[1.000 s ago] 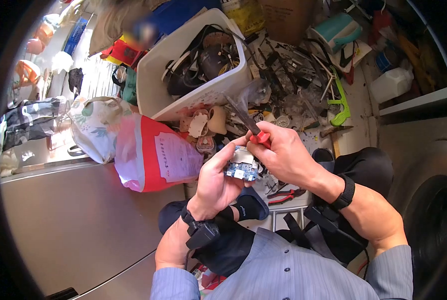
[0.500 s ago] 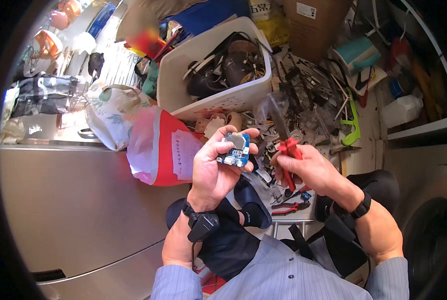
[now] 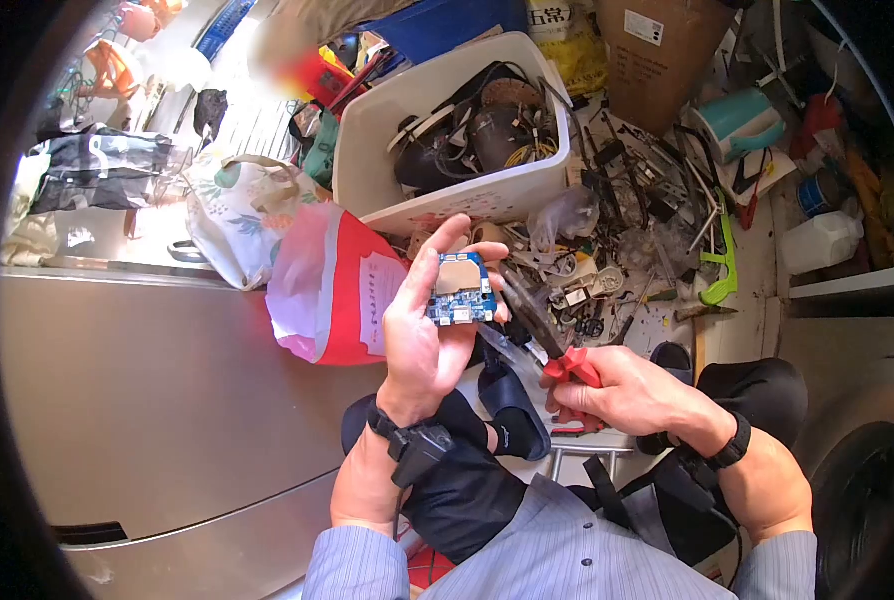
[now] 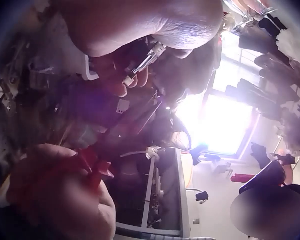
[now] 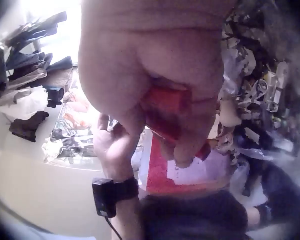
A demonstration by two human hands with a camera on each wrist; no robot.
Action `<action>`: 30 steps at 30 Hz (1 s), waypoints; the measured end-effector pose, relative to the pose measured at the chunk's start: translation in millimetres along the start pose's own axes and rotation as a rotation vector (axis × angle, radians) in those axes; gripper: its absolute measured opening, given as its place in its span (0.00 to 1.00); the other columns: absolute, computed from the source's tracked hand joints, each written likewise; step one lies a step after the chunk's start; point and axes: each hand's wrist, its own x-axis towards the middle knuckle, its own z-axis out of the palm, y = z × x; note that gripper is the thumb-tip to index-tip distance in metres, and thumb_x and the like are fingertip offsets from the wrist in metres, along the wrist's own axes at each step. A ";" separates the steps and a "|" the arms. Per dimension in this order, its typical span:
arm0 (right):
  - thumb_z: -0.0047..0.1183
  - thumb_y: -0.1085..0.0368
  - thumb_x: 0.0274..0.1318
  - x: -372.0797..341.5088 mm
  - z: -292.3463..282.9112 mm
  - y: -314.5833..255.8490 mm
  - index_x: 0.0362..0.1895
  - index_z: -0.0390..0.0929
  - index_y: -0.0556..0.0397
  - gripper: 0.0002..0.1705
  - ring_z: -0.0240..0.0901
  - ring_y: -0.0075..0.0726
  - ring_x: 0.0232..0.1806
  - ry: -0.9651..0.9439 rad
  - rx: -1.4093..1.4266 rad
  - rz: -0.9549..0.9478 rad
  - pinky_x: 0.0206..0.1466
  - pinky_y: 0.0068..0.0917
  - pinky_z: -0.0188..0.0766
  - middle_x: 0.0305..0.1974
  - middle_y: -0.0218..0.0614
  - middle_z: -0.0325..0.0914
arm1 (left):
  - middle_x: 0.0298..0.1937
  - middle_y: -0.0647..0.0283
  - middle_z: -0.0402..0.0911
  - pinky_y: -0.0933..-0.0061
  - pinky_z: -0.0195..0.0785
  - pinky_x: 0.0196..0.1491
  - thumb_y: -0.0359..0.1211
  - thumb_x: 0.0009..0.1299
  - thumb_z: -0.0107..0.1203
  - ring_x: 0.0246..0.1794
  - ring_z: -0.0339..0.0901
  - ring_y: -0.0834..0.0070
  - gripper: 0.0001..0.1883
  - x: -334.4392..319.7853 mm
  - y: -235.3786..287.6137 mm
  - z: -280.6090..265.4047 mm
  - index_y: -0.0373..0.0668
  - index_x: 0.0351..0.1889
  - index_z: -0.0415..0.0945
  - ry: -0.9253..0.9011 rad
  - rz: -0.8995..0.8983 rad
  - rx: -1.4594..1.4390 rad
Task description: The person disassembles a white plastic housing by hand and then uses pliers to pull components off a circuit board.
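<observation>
In the head view my left hand (image 3: 415, 345) is turned palm up and holds a small blue circuit board (image 3: 461, 278) with a pale metal plate on it. The fingers curl behind the board, their tips showing past its right edge, and the thumb is raised off it. My right hand (image 3: 632, 388) grips red-handled shears (image 3: 572, 367), the long blades spread apart and pointing toward the left hand, close by the board. The left wrist view shows the shears' red handles (image 4: 95, 167) inside the right hand (image 4: 65, 197). Up close in the right wrist view, fingers wrap the red handle (image 5: 167, 102).
Beyond the hands stands a white bin (image 3: 447, 205) with dark parts and cables. A red and white bag (image 3: 342, 290) is left of it. Scrap parts (image 3: 617, 270) cover the floor at right, near a green plastic piece (image 3: 719, 265). A metal panel (image 3: 167, 400) lies on the left.
The right hand moved away from the board, down and right, and the shears' blades have spread. The left thumb, on the board half a second ago, has lifted off it.
</observation>
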 end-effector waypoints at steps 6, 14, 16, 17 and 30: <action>0.52 0.59 0.75 -1.3 1.0 -2.0 0.52 0.79 0.58 0.15 0.79 0.24 0.38 -0.088 0.029 0.046 0.41 0.26 0.80 0.41 0.32 0.84 | 0.54 0.46 0.82 0.59 0.76 0.52 0.48 0.86 0.36 0.46 0.82 0.62 0.27 1.6 -9.2 3.5 0.36 0.65 0.72 0.122 0.061 0.114; 0.52 0.59 0.72 -0.4 6.7 6.3 0.50 0.78 0.59 0.15 0.80 0.28 0.33 -0.098 0.054 0.053 0.37 0.32 0.79 0.34 0.37 0.83 | 0.52 0.52 0.82 0.63 0.79 0.49 0.49 0.87 0.35 0.48 0.81 0.67 0.27 -0.6 -17.5 6.8 0.35 0.65 0.71 0.026 0.058 0.168; 0.51 0.58 0.74 -2.8 6.3 0.9 0.50 0.78 0.59 0.15 0.79 0.27 0.32 -0.100 0.034 0.061 0.37 0.30 0.79 0.35 0.35 0.83 | 0.51 0.53 0.81 0.63 0.79 0.48 0.49 0.87 0.35 0.49 0.81 0.67 0.27 -1.1 -20.3 7.6 0.35 0.65 0.70 0.011 0.050 0.179; 0.50 0.58 0.75 -3.3 6.1 -1.1 0.49 0.78 0.59 0.16 0.78 0.26 0.31 -0.105 0.012 0.068 0.37 0.28 0.79 0.36 0.33 0.83 | 0.51 0.53 0.81 0.62 0.80 0.48 0.49 0.87 0.35 0.48 0.81 0.67 0.27 -1.5 -22.2 8.4 0.35 0.64 0.71 0.016 0.048 0.189; 0.51 0.61 0.74 -3.2 5.6 -8.6 0.49 0.79 0.58 0.13 0.79 0.23 0.35 0.057 0.081 -0.008 0.36 0.26 0.80 0.36 0.32 0.83 | 0.46 0.54 0.81 0.56 0.81 0.45 0.55 0.85 0.35 0.42 0.83 0.61 0.27 0.2 -48.6 18.4 0.40 0.56 0.72 0.121 -0.053 0.113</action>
